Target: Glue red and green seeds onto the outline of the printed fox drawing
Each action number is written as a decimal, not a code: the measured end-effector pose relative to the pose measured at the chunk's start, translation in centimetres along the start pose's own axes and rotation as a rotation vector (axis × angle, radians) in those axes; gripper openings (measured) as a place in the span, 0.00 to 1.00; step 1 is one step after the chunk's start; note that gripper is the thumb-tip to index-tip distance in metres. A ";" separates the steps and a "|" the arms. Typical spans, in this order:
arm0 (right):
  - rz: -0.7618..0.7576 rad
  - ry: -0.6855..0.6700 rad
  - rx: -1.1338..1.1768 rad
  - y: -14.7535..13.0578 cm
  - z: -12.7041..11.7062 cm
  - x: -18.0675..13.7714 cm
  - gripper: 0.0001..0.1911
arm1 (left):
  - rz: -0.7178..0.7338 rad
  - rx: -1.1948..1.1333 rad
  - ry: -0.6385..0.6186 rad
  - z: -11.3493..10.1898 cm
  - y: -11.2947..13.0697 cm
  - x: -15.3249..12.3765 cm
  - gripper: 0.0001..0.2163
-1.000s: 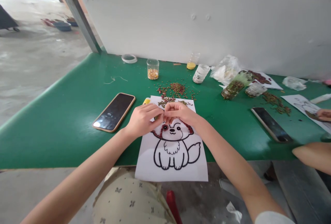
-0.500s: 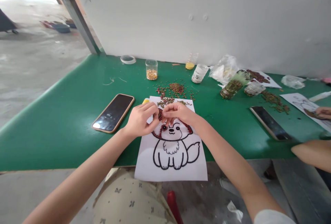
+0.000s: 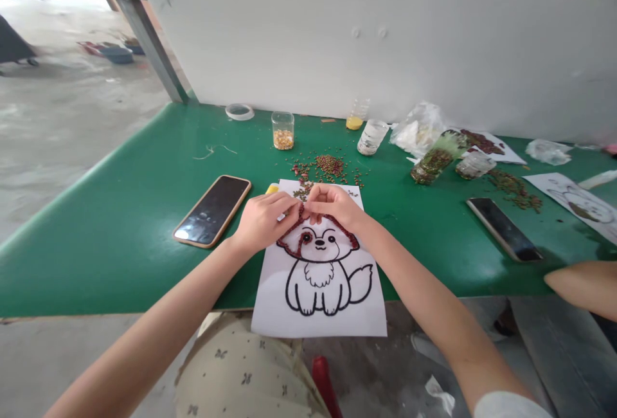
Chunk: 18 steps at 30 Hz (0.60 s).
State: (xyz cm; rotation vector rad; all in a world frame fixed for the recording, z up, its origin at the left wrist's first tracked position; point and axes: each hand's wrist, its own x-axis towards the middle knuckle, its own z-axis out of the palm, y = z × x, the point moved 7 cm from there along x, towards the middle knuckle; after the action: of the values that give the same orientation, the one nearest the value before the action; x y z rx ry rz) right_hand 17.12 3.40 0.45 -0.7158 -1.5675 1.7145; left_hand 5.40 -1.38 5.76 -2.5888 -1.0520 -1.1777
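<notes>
Two hands meet fingertip to fingertip at the top of the dog (image 3: 321, 270) outline's head. The left hand (image 3: 263, 220) and the right hand (image 3: 335, 206) are each drawn into a narrow pinch. Whether a bean sits between the fingers is too small to tell. The bean line (image 3: 351, 239), dark red, curves round the head directly under the fingertips. Loose beans (image 3: 304, 191) lie just beyond them at the sheet's far edge, nearer the right hand, with a pile (image 3: 330, 163) farther out. The sheet (image 3: 328, 325) runs lengthwise away from the person, its near end hanging over the edge of the green table (image 3: 120, 225). A phone (image 3: 212, 210) lies left of the left hand and a jar (image 3: 283, 130) stands near the white wall (image 3: 385, 32). A co-worker's arm (image 3: 583, 286) rests at the right
</notes>
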 end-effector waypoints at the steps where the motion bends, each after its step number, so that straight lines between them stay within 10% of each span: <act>1: -0.004 0.024 -0.009 0.0 -0.2 0.0 0.15 | -0.005 0.009 0.009 0.0 -0.1 0.0 0.09; 9: -0.166 0.326 -0.266 -1.3 -1.1 -0.9 0.15 | -0.037 0.002 0.069 -0.1 -0.4 -0.1 0.07; 18: -0.360 0.335 -0.722 -2.8 0.1 -1.7 0.13 | -0.045 0.018 0.041 0.1 -0.7 -0.2 0.09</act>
State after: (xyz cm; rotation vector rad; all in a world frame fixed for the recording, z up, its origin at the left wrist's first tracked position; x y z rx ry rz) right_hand 18.44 2.08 3.10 -0.9315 -1.9209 0.7033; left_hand 4.94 -0.93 5.48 -2.5290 -1.1130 -1.2192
